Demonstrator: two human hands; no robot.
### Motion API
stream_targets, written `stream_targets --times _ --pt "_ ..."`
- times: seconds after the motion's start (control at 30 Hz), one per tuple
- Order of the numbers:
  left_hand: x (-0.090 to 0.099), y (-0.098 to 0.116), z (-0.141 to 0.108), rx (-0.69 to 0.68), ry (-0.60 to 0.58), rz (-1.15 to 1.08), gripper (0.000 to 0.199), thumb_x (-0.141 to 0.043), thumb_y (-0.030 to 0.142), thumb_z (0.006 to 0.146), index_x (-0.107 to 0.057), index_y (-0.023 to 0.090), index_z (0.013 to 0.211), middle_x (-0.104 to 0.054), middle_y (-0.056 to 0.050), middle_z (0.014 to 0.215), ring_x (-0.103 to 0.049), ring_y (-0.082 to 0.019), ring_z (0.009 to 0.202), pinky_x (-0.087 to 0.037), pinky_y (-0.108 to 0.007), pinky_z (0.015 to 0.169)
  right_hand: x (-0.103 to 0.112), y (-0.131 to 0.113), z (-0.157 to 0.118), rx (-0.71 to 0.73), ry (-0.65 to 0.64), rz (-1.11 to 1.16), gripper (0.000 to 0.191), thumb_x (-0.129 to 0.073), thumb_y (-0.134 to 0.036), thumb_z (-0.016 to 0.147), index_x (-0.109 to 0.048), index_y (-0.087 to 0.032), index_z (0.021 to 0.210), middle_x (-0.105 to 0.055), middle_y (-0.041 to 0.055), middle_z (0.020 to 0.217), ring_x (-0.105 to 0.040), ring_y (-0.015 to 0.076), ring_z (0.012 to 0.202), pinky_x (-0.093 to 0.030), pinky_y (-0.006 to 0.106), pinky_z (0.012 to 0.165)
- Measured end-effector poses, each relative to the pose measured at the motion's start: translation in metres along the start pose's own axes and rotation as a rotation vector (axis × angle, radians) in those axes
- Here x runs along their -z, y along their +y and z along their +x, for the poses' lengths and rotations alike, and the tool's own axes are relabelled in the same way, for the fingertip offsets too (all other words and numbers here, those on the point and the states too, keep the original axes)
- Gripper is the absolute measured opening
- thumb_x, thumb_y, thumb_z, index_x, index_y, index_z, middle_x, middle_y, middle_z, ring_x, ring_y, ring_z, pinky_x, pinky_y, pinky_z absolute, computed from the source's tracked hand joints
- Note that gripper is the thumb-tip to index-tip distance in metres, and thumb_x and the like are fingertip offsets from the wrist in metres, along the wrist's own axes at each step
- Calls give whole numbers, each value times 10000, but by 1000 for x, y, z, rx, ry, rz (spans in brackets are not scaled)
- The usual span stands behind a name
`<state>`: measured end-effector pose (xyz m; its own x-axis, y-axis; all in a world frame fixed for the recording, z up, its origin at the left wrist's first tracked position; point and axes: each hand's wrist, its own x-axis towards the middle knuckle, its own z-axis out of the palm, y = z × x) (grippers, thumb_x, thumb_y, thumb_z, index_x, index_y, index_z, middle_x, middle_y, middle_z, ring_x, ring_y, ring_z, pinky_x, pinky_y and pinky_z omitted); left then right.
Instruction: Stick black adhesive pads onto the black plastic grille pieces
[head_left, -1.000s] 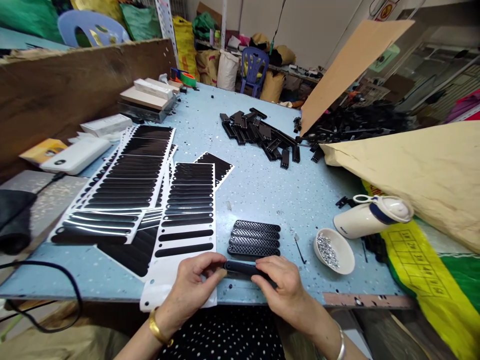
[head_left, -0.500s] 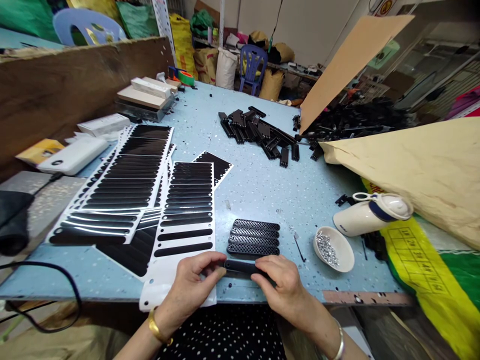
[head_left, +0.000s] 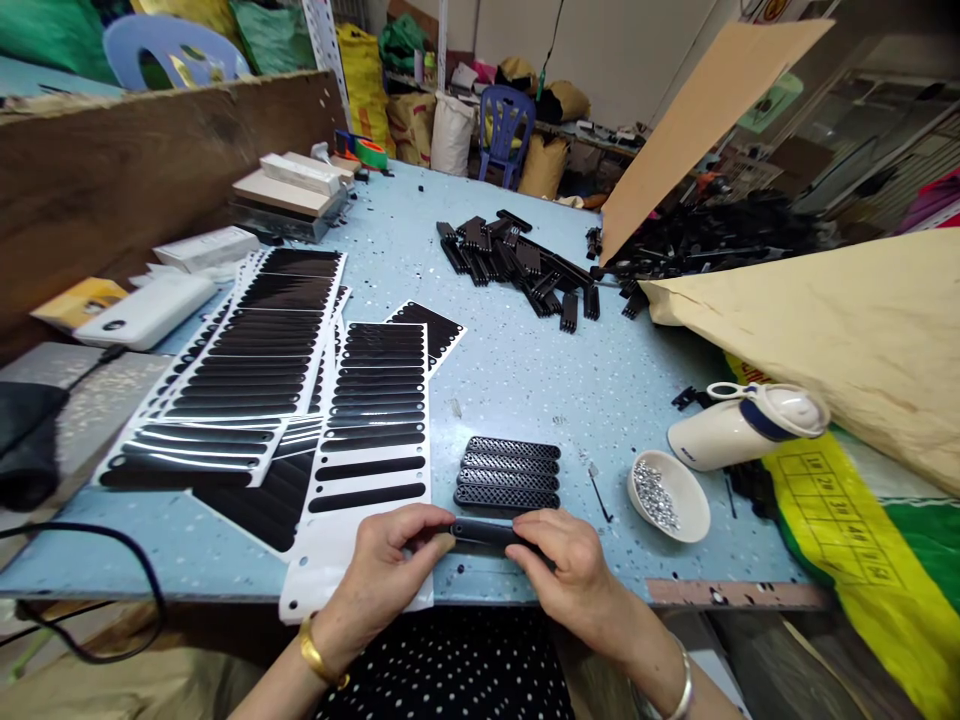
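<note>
A narrow black strip-shaped piece (head_left: 484,531) with a small hole near its left end lies level between my hands, low over the front of the table. My left hand (head_left: 397,560) pinches its left end between thumb and fingers. My right hand (head_left: 566,565) grips the right end, which its fingers partly hide. Just beyond it several black perforated bars (head_left: 508,472) lie side by side in a neat row. Left of them, near my left hand, is a white backing sheet (head_left: 330,550) of long black rounded stickers (head_left: 367,495).
More sticker sheets (head_left: 255,350) overlap at the left. A pile of black plastic parts (head_left: 517,262) lies farther back. On the right stand a white bowl (head_left: 694,500) of small silvery pieces and a cream lidded flask (head_left: 701,440). A thin dark tool (head_left: 600,495) lies beside the bowl.
Almost nothing differs. Both hands keep hold of the black strip-shaped piece, which has shifted very slightly to the right.
</note>
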<state>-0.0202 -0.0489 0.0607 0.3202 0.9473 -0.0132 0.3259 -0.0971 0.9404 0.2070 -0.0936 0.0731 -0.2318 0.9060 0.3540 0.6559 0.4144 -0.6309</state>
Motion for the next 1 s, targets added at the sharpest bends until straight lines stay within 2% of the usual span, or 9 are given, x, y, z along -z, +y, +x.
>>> stream_targets --times 0.33,0.63,1.0 --pt "-2 0 0 -24 7 34 184 -670 241 764 -754 195 922 -762 -14 748 -679 -145 624 -567 -247 603 -1 4 -4 -27 15 42 117 -630 -179 869 -732 -178 926 -748 80 845 -695 213 744 -571 363 673" --pt "-2 -4 -1 -51 -27 64 177 -658 242 784 -748 199 930 -757 -19 793 -658 -139 635 -527 -240 581 0 0 -1 -38 -18 40 125 -607 -150 870 -732 -153 872 -727 83 806 -665 209 702 -538 362 642" --pt "0 -3 -1 -46 -67 42 176 -646 272 804 -738 190 930 -746 -29 803 -661 -153 670 -521 -252 605 -5 2 -4 -46 16 19 107 -624 -137 848 -730 -143 860 -725 91 806 -666 221 704 -527 362 644"
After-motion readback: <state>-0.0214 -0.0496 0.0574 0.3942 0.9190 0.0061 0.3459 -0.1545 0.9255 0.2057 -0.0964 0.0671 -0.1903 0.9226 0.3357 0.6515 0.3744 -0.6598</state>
